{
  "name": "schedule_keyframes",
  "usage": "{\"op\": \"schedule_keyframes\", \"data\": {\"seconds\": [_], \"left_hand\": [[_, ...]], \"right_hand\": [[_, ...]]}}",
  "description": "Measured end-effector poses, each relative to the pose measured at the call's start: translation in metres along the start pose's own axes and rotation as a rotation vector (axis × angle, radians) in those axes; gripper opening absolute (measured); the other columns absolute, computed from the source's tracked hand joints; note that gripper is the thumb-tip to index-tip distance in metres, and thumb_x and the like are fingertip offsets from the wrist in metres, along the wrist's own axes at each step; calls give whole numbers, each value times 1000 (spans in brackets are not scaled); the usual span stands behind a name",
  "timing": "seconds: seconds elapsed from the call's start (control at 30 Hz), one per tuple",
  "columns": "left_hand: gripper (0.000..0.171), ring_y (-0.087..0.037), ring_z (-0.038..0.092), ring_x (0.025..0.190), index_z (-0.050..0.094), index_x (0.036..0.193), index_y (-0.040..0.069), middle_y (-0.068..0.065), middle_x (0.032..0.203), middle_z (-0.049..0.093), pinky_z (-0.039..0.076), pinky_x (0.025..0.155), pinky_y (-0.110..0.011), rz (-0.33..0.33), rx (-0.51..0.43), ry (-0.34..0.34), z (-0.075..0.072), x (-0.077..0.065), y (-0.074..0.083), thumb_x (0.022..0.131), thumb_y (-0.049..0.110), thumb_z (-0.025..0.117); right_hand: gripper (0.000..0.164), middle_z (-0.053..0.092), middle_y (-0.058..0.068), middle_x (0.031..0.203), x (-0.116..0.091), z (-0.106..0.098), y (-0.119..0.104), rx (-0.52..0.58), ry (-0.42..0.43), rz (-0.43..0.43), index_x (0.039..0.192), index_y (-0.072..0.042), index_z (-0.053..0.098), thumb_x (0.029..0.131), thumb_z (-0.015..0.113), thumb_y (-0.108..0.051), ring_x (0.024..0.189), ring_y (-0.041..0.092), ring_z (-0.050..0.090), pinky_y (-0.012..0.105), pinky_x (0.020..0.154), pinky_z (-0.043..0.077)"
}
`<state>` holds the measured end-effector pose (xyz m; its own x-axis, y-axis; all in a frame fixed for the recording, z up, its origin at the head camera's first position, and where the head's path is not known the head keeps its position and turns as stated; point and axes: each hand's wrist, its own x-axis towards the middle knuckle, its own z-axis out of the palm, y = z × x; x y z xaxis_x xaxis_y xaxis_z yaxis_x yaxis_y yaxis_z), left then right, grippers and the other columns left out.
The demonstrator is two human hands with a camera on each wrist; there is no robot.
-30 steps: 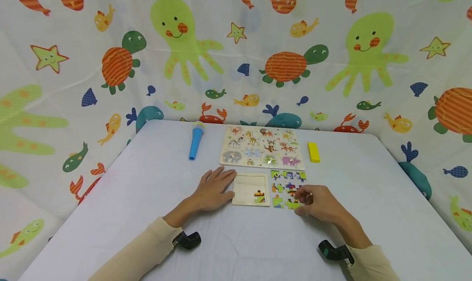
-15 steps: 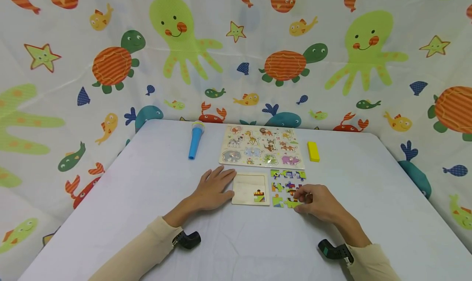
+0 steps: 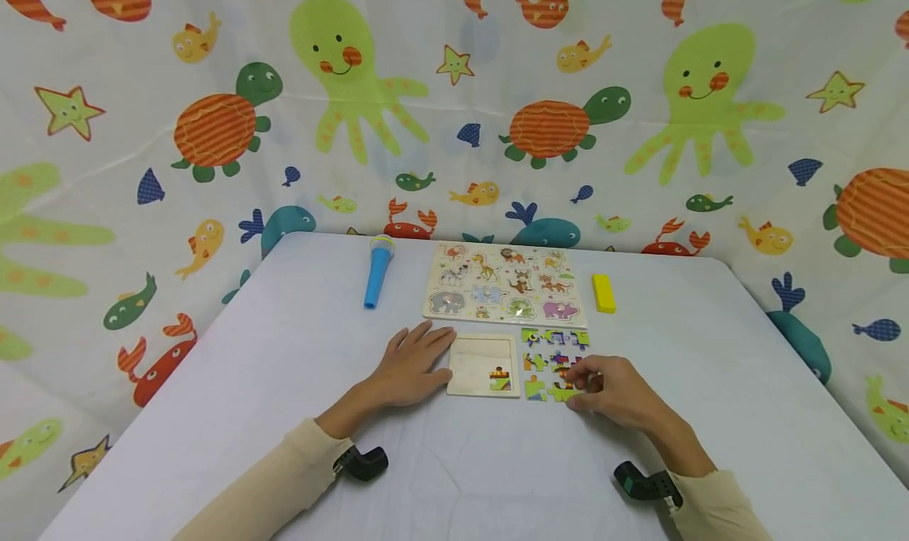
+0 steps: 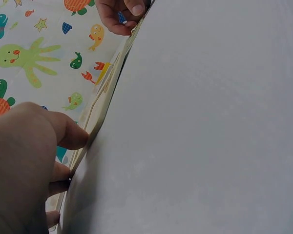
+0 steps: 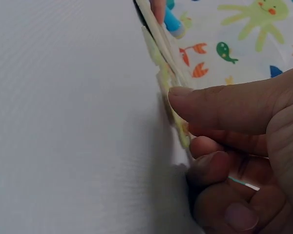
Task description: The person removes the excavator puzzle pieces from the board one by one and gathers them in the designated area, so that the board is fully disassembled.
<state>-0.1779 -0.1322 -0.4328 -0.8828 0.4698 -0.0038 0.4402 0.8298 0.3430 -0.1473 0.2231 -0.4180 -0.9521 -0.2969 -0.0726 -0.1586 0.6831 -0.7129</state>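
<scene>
A shallow wooden puzzle tray (image 3: 470, 360) lies on the table, with one colourful jigsaw piece (image 3: 500, 379) in its lower right corner. My left hand (image 3: 408, 370) lies spread at the tray's left side, fingertips and thumb touching its edge; the left wrist view shows the thumb (image 4: 71, 134) against that edge. Right of the tray, several loose jigsaw pieces (image 3: 536, 389) lie in rows. My right hand (image 3: 614, 387) pinches the lower right jigsaw piece (image 3: 559, 393) between thumb and fingers, hiding part of it. In the right wrist view, the thumb (image 5: 195, 105) is at the piece's edge.
An animal peg-puzzle board (image 3: 504, 282) lies behind the tray. A blue toy microphone (image 3: 377, 274) is to its left and a yellow block (image 3: 604, 293) to its right. A printed sea-animal curtain (image 3: 454, 115) hangs behind the white table (image 3: 284, 352).
</scene>
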Motion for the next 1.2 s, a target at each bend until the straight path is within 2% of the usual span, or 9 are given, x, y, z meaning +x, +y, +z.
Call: {"op": "schedule_keyframes", "data": {"seconds": [0.23,0.43,0.57,1.0,1.2], "left_hand": [[67,-31,15,156,35,159,16,0,165,33,9,122,-59,-2,-3,-7,-1,1,0,100,41,52],[67,-31,15,156,35,159,16,0,165,33,9,122,-59,-12,3,-1,-1,1,0,100,41,52],[67,-31,14,156,35,160,16,0,165,33,8,122,-59,-16,-2,-4,-2,0,1,100,41,53],[67,-31,14,156,35,159,15,0,165,33,8,122,-59,-11,-10,1,-2,0,2,100,40,52],[67,-31,14,156,35,159,16,0,165,33,7,122,-59,-11,-17,0,-2,0,2,100,41,52]], "right_hand": [[33,60,5,89,1,-5,-3,24,-21,14,105,-5,71,78,87,-15,79,20,57,24,65,48],[25,58,4,86,4,-8,-9,3,6,-10,103,-6,71,83,82,-15,75,20,55,24,59,45],[21,58,3,86,6,-9,-16,-29,35,-16,103,-8,73,87,79,-19,77,19,54,24,60,45],[18,61,1,87,20,-7,-34,-56,44,-114,105,-6,73,89,76,-13,80,20,55,24,65,49],[17,59,2,83,29,1,-45,-21,19,-139,105,-3,72,89,75,-10,72,19,56,25,58,50]]}}
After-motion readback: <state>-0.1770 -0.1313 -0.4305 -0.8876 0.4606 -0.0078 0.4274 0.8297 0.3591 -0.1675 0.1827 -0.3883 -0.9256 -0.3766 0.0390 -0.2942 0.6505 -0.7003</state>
